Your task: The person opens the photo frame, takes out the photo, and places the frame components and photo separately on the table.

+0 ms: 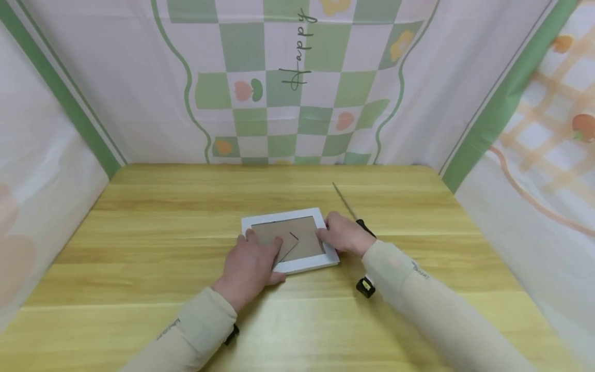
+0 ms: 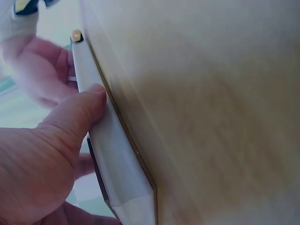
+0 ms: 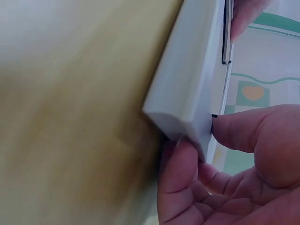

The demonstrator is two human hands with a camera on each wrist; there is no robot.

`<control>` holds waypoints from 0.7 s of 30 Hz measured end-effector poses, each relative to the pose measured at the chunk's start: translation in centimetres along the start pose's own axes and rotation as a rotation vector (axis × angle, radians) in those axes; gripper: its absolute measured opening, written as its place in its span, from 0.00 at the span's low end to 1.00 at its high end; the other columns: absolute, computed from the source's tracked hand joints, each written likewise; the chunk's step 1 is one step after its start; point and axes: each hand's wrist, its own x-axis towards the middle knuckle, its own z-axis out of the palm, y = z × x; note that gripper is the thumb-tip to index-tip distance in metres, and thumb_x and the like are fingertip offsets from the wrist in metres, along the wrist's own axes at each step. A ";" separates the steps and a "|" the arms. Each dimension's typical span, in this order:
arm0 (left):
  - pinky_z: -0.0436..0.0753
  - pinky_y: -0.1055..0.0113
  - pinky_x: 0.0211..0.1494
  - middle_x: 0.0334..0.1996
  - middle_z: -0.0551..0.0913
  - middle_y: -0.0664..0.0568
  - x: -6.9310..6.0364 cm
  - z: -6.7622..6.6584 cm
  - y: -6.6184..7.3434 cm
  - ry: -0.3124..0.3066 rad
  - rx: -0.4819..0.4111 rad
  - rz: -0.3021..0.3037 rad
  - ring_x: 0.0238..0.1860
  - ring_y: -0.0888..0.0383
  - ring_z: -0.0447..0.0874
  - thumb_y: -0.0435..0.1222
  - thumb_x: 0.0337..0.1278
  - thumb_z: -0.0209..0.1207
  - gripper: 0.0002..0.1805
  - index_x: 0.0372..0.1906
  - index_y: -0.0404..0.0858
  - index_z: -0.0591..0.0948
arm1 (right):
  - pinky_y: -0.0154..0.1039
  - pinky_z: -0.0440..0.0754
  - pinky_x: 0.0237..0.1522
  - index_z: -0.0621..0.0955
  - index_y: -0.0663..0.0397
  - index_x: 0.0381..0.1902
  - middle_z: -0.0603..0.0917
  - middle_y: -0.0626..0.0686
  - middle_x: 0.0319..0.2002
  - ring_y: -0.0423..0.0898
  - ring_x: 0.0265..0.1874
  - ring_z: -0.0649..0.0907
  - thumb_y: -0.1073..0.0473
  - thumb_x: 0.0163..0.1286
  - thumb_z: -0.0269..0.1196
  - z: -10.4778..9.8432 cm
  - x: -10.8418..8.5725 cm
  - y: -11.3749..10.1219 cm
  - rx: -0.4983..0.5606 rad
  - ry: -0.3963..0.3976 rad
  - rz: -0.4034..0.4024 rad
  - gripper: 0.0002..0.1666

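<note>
A white picture frame (image 1: 302, 266) lies back up on the table, with a brown backing board (image 1: 304, 235) inside its border. A dark slanted mark and a thin line show on the board. My left hand (image 1: 248, 266) grips the frame at its near left part, one finger reaching onto the board. In the left wrist view the left thumb (image 2: 96, 96) presses the frame's white side edge (image 2: 112, 150). My right hand (image 1: 346, 232) pinches the frame's right side, and in the right wrist view its thumb (image 3: 234, 129) and curled fingers meet around a white corner (image 3: 183, 112).
A screwdriver (image 1: 365, 227) with a black handle and long thin shank lies just beyond the right hand. Beside the right sleeve sits a small black and yellow tape measure (image 1: 365, 287). The wooden table (image 1: 186, 191) ends at a patterned cloth (image 1: 283, 116) behind.
</note>
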 end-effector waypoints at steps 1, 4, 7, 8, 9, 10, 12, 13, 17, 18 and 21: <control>0.88 0.48 0.31 0.50 0.81 0.18 -0.1 0.0 0.2 0.008 0.003 -0.010 0.44 0.29 0.85 0.67 0.43 0.73 0.46 0.68 0.47 0.81 | 0.36 0.76 0.25 0.78 0.65 0.47 0.83 0.56 0.32 0.45 0.24 0.78 0.55 0.79 0.55 -0.1 0.2 -0.2 -0.013 -0.001 0.001 0.16; 0.88 0.51 0.28 0.48 0.81 0.18 -0.4 -0.1 0.4 0.031 0.010 -0.024 0.40 0.32 0.85 0.67 0.44 0.73 0.46 0.67 0.47 0.81 | 0.37 0.77 0.26 0.78 0.65 0.47 0.82 0.56 0.33 0.46 0.26 0.79 0.54 0.79 0.56 -0.6 0.8 -0.6 -0.063 -0.002 -0.009 0.16; 0.87 0.51 0.29 0.47 0.82 0.18 -0.7 -0.1 0.4 0.047 0.015 -0.017 0.39 0.33 0.85 0.67 0.43 0.74 0.47 0.68 0.47 0.81 | 0.38 0.77 0.30 0.78 0.64 0.50 0.82 0.57 0.36 0.47 0.29 0.79 0.53 0.80 0.56 -0.9 1.4 -1.0 -0.098 -0.003 -0.009 0.17; 0.87 0.52 0.29 0.46 0.82 0.19 -0.8 -0.2 0.5 0.056 0.022 -0.012 0.38 0.34 0.85 0.67 0.43 0.73 0.47 0.68 0.47 0.81 | 0.39 0.77 0.31 0.77 0.64 0.51 0.82 0.57 0.38 0.48 0.31 0.79 0.53 0.80 0.56 -1.0 1.6 -1.1 -0.115 0.003 -0.017 0.17; 0.87 0.53 0.28 0.45 0.82 0.19 -0.9 -0.2 0.5 0.064 0.031 -0.005 0.38 0.35 0.86 0.68 0.42 0.73 0.47 0.67 0.47 0.81 | 0.39 0.77 0.33 0.77 0.64 0.53 0.83 0.58 0.40 0.48 0.33 0.79 0.53 0.80 0.56 -1.0 1.8 -1.2 -0.127 0.010 -0.018 0.18; 0.86 0.53 0.27 0.44 0.83 0.20 -1.0 -0.2 0.5 0.072 0.041 0.003 0.36 0.36 0.85 0.68 0.41 0.73 0.48 0.67 0.47 0.81 | 0.40 0.78 0.35 0.77 0.64 0.55 0.83 0.58 0.43 0.49 0.35 0.80 0.52 0.80 0.56 -1.1 1.9 -1.3 -0.129 0.013 -0.018 0.19; 0.85 0.55 0.24 0.41 0.83 0.21 -1.3 -0.3 0.5 0.084 0.056 0.014 0.33 0.38 0.85 0.69 0.39 0.73 0.48 0.66 0.47 0.81 | 0.42 0.79 0.36 0.76 0.63 0.59 0.84 0.60 0.48 0.51 0.38 0.81 0.52 0.80 0.56 -1.2 2.2 -1.4 -0.126 0.012 -0.011 0.21; 0.85 0.55 0.23 0.40 0.83 0.22 -1.4 -0.3 0.6 0.085 0.059 0.015 0.32 0.39 0.84 0.69 0.39 0.73 0.49 0.66 0.47 0.81 | 0.42 0.80 0.37 0.75 0.63 0.61 0.84 0.59 0.50 0.51 0.39 0.81 0.52 0.80 0.56 -1.2 2.3 -1.5 -0.135 0.015 -0.010 0.22; 0.84 0.55 0.22 0.39 0.83 0.24 -1.7 -0.5 1.0 0.074 0.061 0.012 0.31 0.41 0.84 0.69 0.38 0.74 0.49 0.66 0.47 0.81 | 0.44 0.81 0.40 0.75 0.61 0.64 0.84 0.60 0.53 0.52 0.42 0.82 0.51 0.81 0.56 -1.2 2.9 -1.8 -0.131 0.017 -0.008 0.23; 0.84 0.56 0.22 0.38 0.84 0.25 -1.8 -0.6 1.1 0.071 0.068 0.012 0.30 0.41 0.84 0.70 0.38 0.73 0.49 0.66 0.47 0.81 | 0.44 0.82 0.42 0.76 0.60 0.64 0.84 0.60 0.53 0.51 0.43 0.82 0.52 0.81 0.56 -1.2 3.0 -1.8 -0.129 0.019 -0.014 0.23; 0.84 0.57 0.21 0.38 0.84 0.26 -2.0 -0.7 1.5 0.057 0.112 0.012 0.30 0.43 0.84 0.71 0.38 0.72 0.50 0.67 0.49 0.81 | 0.46 0.82 0.47 0.76 0.60 0.64 0.84 0.60 0.53 0.51 0.46 0.83 0.52 0.80 0.56 -1.4 3.3 -2.0 -0.134 0.033 -0.030 0.23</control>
